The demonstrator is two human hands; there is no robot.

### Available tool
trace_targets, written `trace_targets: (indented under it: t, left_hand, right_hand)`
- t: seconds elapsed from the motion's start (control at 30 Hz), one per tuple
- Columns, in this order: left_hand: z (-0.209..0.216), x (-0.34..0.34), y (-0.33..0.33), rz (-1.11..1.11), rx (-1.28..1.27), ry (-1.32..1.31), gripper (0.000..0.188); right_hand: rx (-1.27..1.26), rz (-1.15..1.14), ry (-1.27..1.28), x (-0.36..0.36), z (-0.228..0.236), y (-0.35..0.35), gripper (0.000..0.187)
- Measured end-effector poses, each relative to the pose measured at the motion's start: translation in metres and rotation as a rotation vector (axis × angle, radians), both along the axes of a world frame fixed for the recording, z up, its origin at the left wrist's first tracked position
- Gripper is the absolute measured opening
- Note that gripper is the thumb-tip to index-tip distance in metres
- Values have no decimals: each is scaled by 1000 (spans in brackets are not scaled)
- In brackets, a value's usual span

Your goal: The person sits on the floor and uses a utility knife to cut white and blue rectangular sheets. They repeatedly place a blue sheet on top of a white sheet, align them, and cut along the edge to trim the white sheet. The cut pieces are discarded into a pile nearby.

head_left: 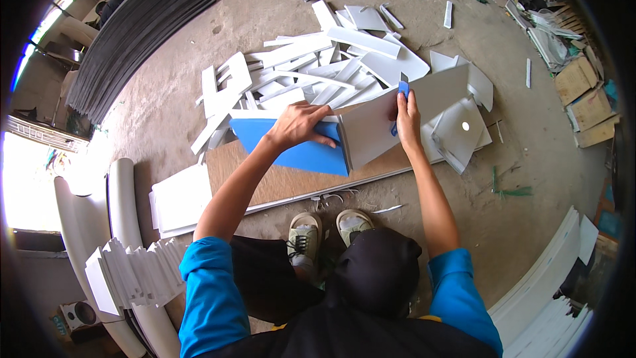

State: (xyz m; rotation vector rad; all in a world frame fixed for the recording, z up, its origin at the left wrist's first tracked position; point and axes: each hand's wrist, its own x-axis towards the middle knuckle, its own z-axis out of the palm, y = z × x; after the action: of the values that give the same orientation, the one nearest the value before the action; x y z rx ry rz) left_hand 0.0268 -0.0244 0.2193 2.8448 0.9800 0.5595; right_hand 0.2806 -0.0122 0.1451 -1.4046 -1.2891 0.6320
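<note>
My left hand [301, 126] is closed over the edge of a blue-faced board [285, 151], its thumb on the blue side and its fingers over the top. The board is tilted above a brown wooden panel [252, 182]. From the board's right end a pale, thin sheet [368, 138] stretches to the right; how the two join is hard to make out. My right hand [409, 119] grips a blue-handled cutter [403, 88] upright beside the pale sheet, with a dark tip showing above the fingers. Part of its handle is hidden in the palm.
A heap of white offcuts [311, 69] lies just beyond the panel. Bent white pieces [457, 129] rest at its right end. White rolls [122, 205] and a stack of white strips [136, 275] stand at left. Dark sheets [142, 33] are stacked far left, cardboard [583, 93] far right.
</note>
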Motion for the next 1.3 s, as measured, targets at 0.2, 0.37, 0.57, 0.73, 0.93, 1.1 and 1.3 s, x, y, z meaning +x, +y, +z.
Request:
trace_targets:
  t: [0.2,0.37,0.57,0.73,0.93,1.1,1.3]
  left_hand:
    - [-2,15,-2,-131,264,-24,53]
    - [-46,5,8,47,285,42,47]
    - [-71,9,3,86,231,106,47]
    - [-71,8,1,107,235,78,47]
    - [-73,9,-1,151,198,68,45]
    - [-73,10,-3,171,180,88,45]
    - [-75,12,-6,197,191,48,44]
  right_hand:
    - [35,98,48,-18,13,34,34]
    - [-237,216,22,-12,-6,44,43]
    - [-543,372,273,4,-28,-29,60]
    - [-530,498,354,7,-18,-90,72]
    - [-443,351,159,-5,-7,-112,43]
    - [-144,194,-396,-31,5,-120,26]
    - [-261,231,-523,-54,1,-124,30]
